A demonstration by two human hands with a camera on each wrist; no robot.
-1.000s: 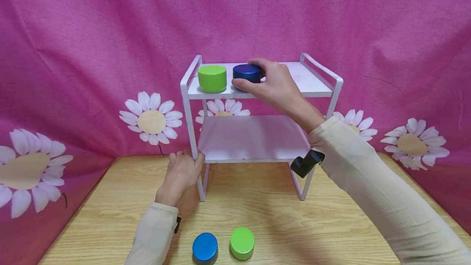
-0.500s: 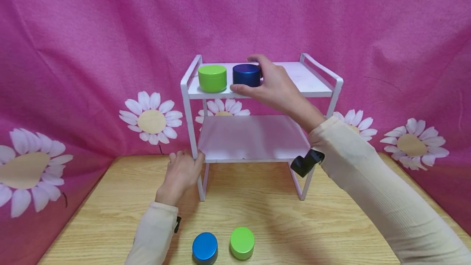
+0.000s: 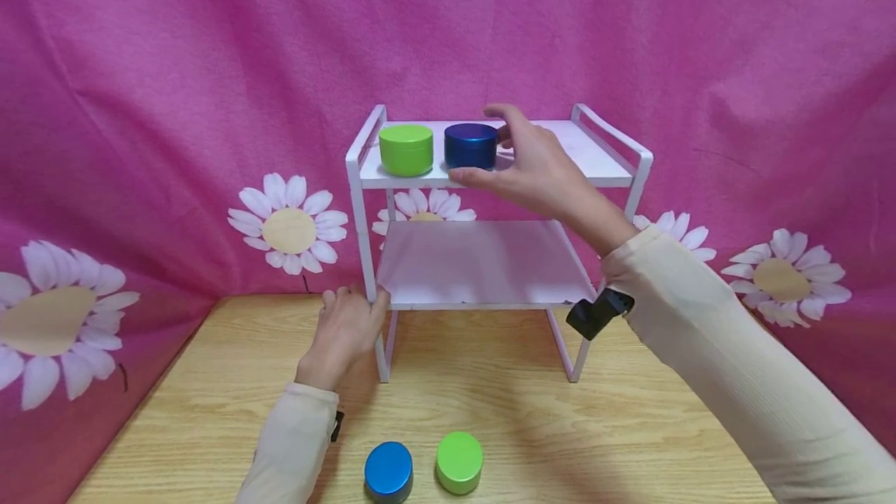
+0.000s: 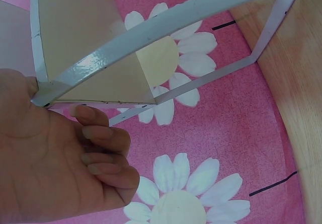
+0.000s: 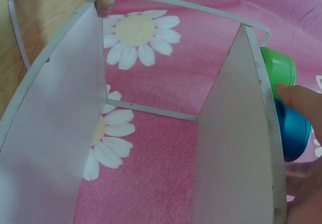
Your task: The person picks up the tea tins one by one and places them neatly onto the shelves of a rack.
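Note:
On the top board of a white two-tier shelf rack (image 3: 602, 162) stands a dark blue round lidded tin (image 3: 471, 148). My right hand (image 3: 539, 169) is at its right side, thumb and fingers spread apart; one finger behind may still touch it. In the right wrist view the blue tin (image 5: 292, 131) is beside the thumb. A green tin (image 3: 407, 151) stands just left of the blue one. My left hand (image 3: 346, 329) grips the rack's left front leg at the lower board. In the left wrist view my left hand (image 4: 65, 158) has its fingers curled by the frame (image 4: 95, 60).
A second blue tin (image 3: 389, 471) and a second green tin (image 3: 460, 462) stand on the wooden table (image 3: 231, 387) in front of the rack. The rack's lower board (image 3: 483, 263) is bare. A pink daisy-print cloth (image 3: 210, 99) hangs close behind.
My right hand's thumb and fingers have spread and drawn back slightly rightward from the blue tin, which stays on the top board. My left hand keeps its hold on the leg.

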